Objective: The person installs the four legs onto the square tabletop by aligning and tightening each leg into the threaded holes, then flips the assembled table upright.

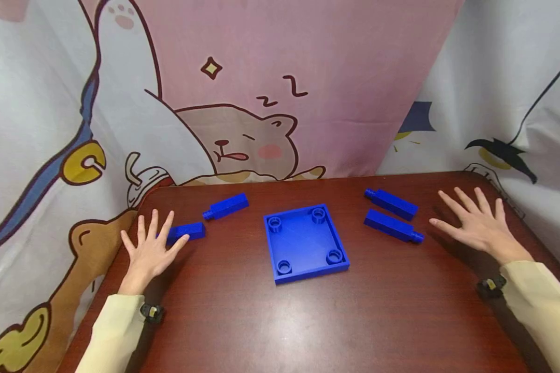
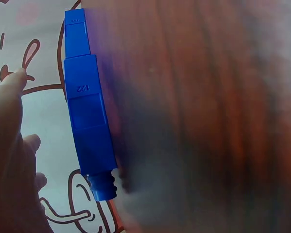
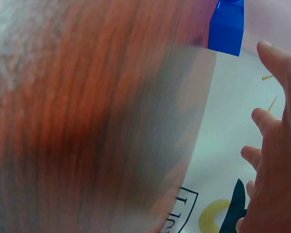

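My left hand is held over the left of the table with its fingers spread, holding nothing. It partly hides the nearer left blue leg-like bar; the left wrist view shows this bar apart from the fingers. A second left blue bar lies farther back, its ridged stub toward the left. In the middle sits a square blue tray-like plate with a round socket at each corner. My right hand, fingers spread and holding nothing, is right of two blue bars, one behind and one in front.
A dark red-brown wooden table bears all the blue parts. Behind it and at both sides hangs a cartoon-printed cloth. Each wrist carries a small dark device at the sleeve cuff.
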